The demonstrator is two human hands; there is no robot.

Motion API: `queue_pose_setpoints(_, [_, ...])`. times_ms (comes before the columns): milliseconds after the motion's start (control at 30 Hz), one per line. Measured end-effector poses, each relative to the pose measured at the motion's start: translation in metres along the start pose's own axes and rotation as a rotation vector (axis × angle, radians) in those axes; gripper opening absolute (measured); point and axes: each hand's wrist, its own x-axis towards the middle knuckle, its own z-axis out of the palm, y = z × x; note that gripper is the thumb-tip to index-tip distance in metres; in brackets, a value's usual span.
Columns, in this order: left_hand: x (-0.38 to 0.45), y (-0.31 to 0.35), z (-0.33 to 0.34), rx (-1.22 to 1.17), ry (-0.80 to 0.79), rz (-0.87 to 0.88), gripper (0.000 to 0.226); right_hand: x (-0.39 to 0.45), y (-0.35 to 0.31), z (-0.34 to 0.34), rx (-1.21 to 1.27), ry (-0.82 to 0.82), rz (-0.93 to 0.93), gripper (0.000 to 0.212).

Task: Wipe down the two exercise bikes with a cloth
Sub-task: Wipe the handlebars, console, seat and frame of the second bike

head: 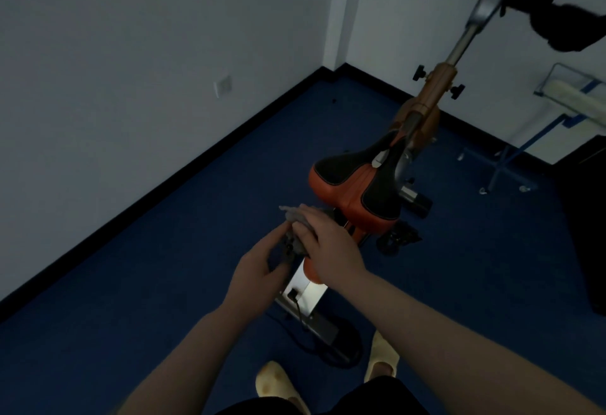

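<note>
Behind the orange-and-black padded bike saddle point(355, 188), the right hand point(328, 244) presses a crumpled grey cloth point(296, 217) onto the bike's rear frame, while the left hand point(259, 270) grips a dark part beside it.

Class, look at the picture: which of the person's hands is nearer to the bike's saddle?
Right. The right hand lies just below the saddle, pressing the cloth; the left hand sits lower and further left.
</note>
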Motion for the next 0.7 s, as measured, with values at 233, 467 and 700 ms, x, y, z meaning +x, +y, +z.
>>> queue_pose_setpoints(233, [0.028, 0.046, -0.026, 0.036, 0.146, 0.183, 0.055, -0.010, -0.053, -0.061, 0.168, 0.176, -0.032, 0.046])
queue_pose_setpoints(467, [0.064, 0.092, 0.002, 0.067, 0.075, 0.279, 0.043, -0.003, -0.039, -0.145, -0.104, 0.492, -0.034, 0.046])
queue_pose_setpoints(700, [0.091, 0.089, 0.044, 0.306, -0.024, 0.233, 0.045, -0.009, 0.019, -0.071, -0.310, 0.201, 0.122, 0.051])
